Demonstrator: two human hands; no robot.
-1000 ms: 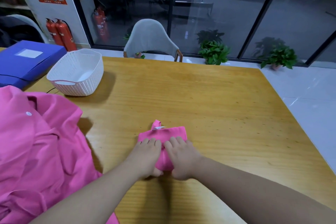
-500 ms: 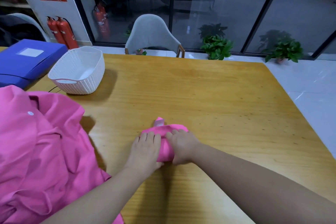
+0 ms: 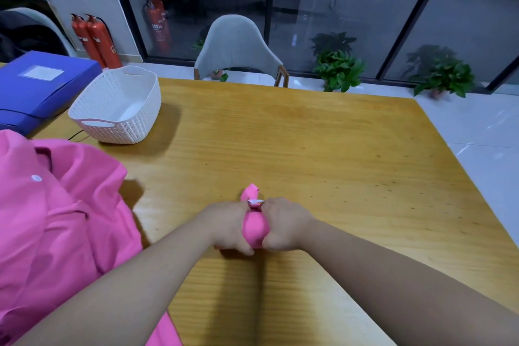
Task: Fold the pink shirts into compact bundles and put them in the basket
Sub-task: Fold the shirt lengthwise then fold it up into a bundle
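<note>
White basket (image 3: pixel 118 109) sits at the table's (image 3: pixel 309 149) far left, nothing in it. Left hand (image 3: pixel 227 226) and right hand (image 3: pixel 286 223) grip the pink bundle (image 3: pixel 254 229) from both sides, fingers curled round it, near the front edge. Tight roll, white tag on top. Loose pink shirts (image 3: pixel 56 219) heaped left.

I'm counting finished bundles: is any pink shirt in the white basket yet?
No, the white basket shows only its bare white floor, and both hands grip the pink bundle on the table.
</note>
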